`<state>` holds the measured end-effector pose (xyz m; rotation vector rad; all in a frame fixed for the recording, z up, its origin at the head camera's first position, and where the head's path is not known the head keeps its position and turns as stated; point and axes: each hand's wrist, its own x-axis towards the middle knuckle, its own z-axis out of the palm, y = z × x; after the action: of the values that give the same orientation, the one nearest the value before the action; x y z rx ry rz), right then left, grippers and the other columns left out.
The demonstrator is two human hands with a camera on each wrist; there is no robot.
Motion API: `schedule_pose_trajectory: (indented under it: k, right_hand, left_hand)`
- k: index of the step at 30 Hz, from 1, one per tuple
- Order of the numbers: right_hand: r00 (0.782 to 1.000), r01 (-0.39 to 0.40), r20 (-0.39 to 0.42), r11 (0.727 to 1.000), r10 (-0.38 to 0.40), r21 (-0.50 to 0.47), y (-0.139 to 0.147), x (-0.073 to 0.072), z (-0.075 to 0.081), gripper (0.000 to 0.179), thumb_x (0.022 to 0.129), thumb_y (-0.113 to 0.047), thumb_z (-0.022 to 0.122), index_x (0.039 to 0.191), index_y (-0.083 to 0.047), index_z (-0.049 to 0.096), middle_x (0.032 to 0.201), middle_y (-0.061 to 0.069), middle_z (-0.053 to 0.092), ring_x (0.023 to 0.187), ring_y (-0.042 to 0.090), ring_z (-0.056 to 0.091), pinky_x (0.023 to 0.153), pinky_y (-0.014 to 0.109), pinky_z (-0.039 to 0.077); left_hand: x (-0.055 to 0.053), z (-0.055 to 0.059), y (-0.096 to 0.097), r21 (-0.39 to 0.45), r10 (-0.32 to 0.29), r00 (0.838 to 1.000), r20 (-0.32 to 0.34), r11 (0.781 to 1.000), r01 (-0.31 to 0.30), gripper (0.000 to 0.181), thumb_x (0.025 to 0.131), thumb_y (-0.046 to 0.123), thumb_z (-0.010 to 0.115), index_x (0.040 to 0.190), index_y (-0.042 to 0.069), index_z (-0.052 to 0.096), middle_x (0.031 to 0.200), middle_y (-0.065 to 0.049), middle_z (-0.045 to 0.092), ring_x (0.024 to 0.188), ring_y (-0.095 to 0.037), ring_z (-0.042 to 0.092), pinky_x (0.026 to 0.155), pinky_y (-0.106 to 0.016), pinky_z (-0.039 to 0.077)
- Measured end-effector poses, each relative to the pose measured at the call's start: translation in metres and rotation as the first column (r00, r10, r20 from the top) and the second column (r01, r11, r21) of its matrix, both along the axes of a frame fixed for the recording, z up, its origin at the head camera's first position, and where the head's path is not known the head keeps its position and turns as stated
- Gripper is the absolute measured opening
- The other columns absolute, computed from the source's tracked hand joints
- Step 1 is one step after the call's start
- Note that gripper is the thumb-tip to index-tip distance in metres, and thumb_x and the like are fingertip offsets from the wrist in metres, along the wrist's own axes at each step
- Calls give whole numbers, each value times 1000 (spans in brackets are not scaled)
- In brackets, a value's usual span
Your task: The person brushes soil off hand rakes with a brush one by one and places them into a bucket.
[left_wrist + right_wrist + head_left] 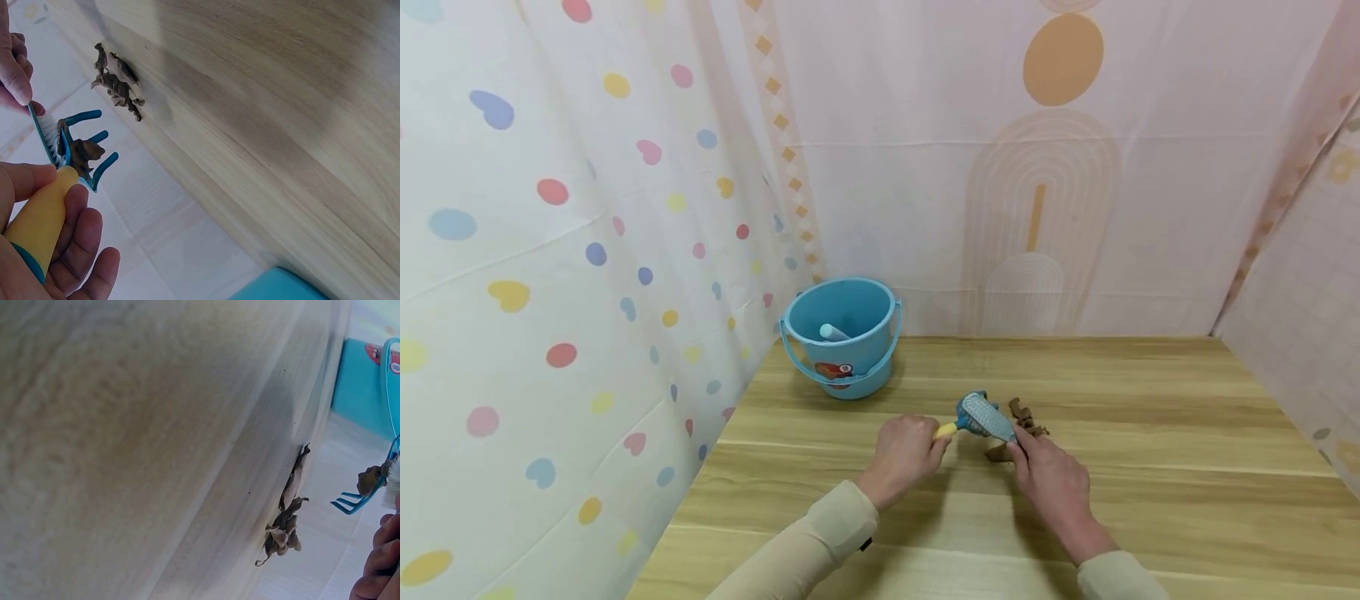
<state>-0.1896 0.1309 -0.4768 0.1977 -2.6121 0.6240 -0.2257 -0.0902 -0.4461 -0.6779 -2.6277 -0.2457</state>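
Right of the bucket (867, 352) and nearer you, your left hand (902, 454) grips the rake (45, 212); your right hand (1055, 477) grips the brush (988, 416), bristles (52, 136) against the rake. You're apparently brushing off the brown clump (84, 153); the next stroke calls for a steady rake. The bucket holds a pale rod (832, 332); brown scraps (115, 84) lie right of it.

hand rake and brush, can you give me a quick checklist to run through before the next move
1. Left hand grips the hand rake by its yellow handle: ok
2. Right hand holds the brush: ok
3. Rake head free of debris: not ok, a brown clump is caught there
4. Table free of loose brown pieces: not ok
5. Bucket standing upright: ok
6. Bucket bottom free of debris: cannot tell, hidden
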Motion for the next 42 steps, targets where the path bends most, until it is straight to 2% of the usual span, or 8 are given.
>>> schedule_pose_trajectory:
  k: [5,8,14,17,33,42]
  right_hand:
    - [1000,7,1,1000,-7,-13,0,-1,0,33,93,-23,68,121,-6,70,71,9,61,50,25,53,42,40,40]
    - [1000,11,9,1000,-11,-26,0,-1,0,33,94,-24,68,121,-6,70,74,11,64,55,30,58,43,43,42]
    - [996,25,84,999,-21,-48,1,-1,4,34,96,-26,64,123,-5,69,84,15,69,68,38,65,48,47,46]
    - [993,28,113,998,-22,-48,3,-1,5,35,97,-27,64,124,-5,68,87,15,69,71,38,66,49,46,47]
    - [993,47,112,998,-42,-43,2,-2,5,33,96,-25,65,123,-5,69,91,15,71,64,31,64,46,43,44]
    - [990,60,134,997,-52,-50,3,-2,4,34,97,-25,64,125,-5,68,97,16,71,68,32,65,47,43,45]
  left_hand:
    - [0,0,0,-8,4,1000,2,1000,-4,32,90,30,70,65,16,56,55,7,45,46,-7,40,43,-25,31]
    - [1,1,1,-10,5,1000,2,1000,-5,32,90,30,70,65,16,57,55,7,45,47,-7,41,43,-25,32]
    - [1,0,1,-9,7,1000,5,1000,-7,32,91,30,70,65,16,56,55,7,45,47,-7,40,43,-24,31]
    - [2,0,1,-9,6,1000,2,1000,-6,34,91,30,70,64,17,55,55,7,45,46,-7,39,43,-25,30]
    - [2,0,1,-5,0,1000,15,1000,0,35,91,30,69,63,17,53,55,8,43,47,-7,39,43,-24,30]
    - [2,-3,0,14,-2,1000,30,1000,2,31,91,30,70,65,16,58,55,9,45,47,-5,39,44,-22,30]
